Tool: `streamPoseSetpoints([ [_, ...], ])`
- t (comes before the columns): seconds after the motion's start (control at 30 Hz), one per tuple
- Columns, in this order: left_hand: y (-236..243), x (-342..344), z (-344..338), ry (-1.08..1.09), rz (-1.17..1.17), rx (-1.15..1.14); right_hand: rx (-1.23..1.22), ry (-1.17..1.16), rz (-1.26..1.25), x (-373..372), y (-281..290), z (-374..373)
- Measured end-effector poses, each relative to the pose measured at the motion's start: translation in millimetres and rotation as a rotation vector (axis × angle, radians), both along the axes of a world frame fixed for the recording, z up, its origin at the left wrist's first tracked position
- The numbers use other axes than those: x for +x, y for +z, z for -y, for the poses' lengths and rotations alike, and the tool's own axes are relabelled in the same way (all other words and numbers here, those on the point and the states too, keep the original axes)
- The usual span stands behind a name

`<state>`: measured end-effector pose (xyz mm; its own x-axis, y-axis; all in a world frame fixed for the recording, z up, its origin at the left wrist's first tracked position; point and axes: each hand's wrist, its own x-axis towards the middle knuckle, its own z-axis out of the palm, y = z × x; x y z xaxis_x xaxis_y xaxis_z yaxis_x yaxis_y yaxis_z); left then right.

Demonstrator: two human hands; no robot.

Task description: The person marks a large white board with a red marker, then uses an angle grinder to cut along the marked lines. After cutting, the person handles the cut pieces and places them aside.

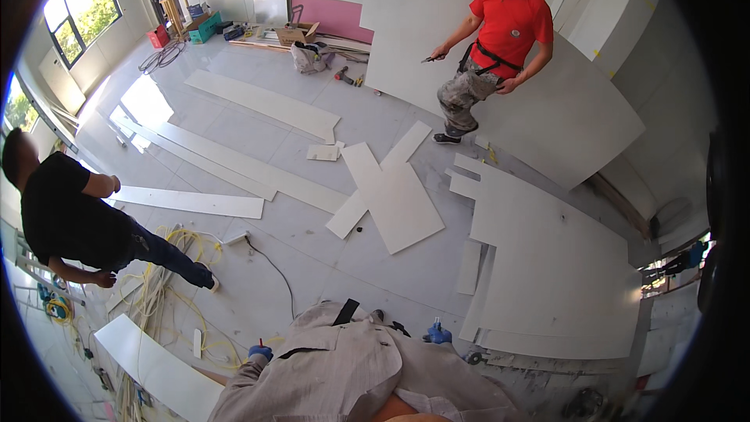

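Both of my hands wear blue gloves and hang low at either side of my grey work shirt. My left hand is closed round a thin red stick, perhaps a marker or pencil; it points up. On the other side, my right hand is closed on a slim pale object whose tip sticks out above the fingers; its kind is too small to tell. Ahead lies a wide white panel on the floor, crossed with a narrower white strip. Neither hand touches these.
Large white sheets lie stacked at right. A person in red stands beside a leaning panel; a person in black is at left. Yellow hose, a black cable and long strips cross the floor.
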<state>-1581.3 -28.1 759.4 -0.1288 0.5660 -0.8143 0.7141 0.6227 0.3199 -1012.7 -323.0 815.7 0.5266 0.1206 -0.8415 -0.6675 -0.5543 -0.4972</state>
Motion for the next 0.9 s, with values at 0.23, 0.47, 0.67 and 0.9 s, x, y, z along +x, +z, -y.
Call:
streamPoseSetpoints([
  [0.23,-15,-33,-22,0.087,0.002,0.037,0.051,0.245,0.025,-26,17,-48],
  [0.47,-15,-94,24,0.378,-0.021,0.102,0.074,0.421,-0.025,-1,27,-126],
  [0.67,54,-33,95,0.749,0.009,-0.248,0.037,0.593,-0.036,54,22,-168],
  [0.9,122,51,200,0.462,-0.103,-0.161,0.037,0.733,-0.011,97,2,-188],
])
